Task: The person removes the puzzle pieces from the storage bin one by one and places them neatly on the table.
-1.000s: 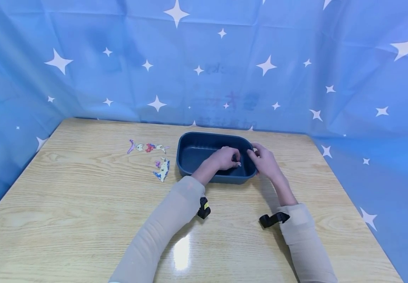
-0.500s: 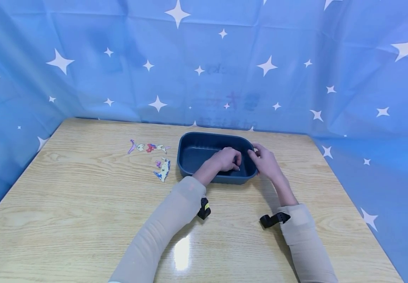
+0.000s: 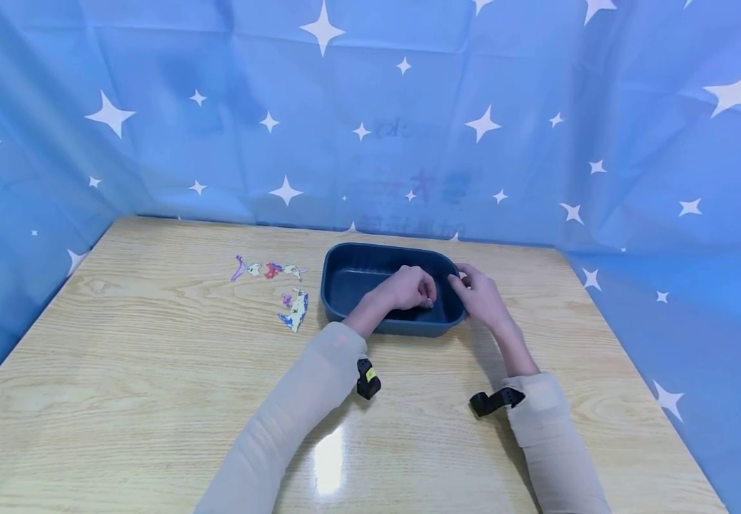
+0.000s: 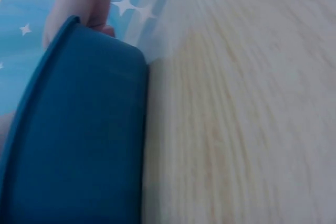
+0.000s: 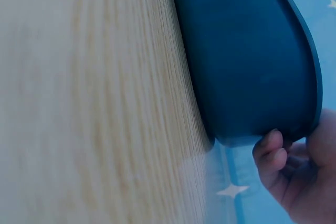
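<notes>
A dark blue rectangular box [image 3: 358,280] with rounded corners stands on the table. My left hand [image 3: 404,288] reaches over its front wall and down inside. The thumb and curled fingers come together there, with a small whitish piece [image 3: 429,302] just showing at the tips. At the box's right end my right hand [image 3: 481,298] grips the rim, and the right wrist view shows its fingers [image 5: 271,156] curled against the outside. In the left wrist view the box's wall [image 4: 89,129] hides what the left fingertips do.
Left of the box lies a row of small flat coloured pieces, among them a purple strip [image 3: 238,268] and a red piece [image 3: 273,270]. A larger white and blue piece [image 3: 295,311] lies nearer. A blue star-patterned cloth [image 3: 358,164] hangs behind the wooden table [image 3: 152,400].
Inside the box my left hand has shifted slightly and its fingers have drawn closer in, so less of the small piece shows. The right hand keeps its grip on the rim.
</notes>
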The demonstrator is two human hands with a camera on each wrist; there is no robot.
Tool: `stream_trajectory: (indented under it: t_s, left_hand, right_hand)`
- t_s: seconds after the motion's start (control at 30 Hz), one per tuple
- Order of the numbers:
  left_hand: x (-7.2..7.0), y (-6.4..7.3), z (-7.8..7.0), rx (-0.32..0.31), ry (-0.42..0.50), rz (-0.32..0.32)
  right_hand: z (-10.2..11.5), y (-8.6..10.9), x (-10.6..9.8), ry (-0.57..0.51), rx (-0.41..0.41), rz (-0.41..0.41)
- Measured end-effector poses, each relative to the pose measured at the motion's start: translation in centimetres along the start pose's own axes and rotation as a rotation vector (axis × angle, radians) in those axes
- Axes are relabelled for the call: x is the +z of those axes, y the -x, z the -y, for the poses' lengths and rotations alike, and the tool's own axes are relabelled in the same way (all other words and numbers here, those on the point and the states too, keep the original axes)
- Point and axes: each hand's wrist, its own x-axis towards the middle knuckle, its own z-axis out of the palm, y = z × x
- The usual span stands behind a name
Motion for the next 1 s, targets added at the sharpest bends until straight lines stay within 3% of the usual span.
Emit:
stream_trajectory:
  t_s: [0.23,0.47,1.0]
  left_hand:
    - [-0.8,1.2,0.6,0.057,0.08,-0.071]
    - [-1.8,2.7,1.4,0.057,0.146,-0.132]
    - [-5.0,7.0,1.3,0.114,0.254,-0.253]
  right_hand:
    - [-0.1,0.2,0.4,0.001,-0.002,-0.002]
    - [-0.2,0.2,0.3,0.001,0.001,-0.005]
    - [0.0,0.1,0.1,-0.007,-0.003,-0.004]
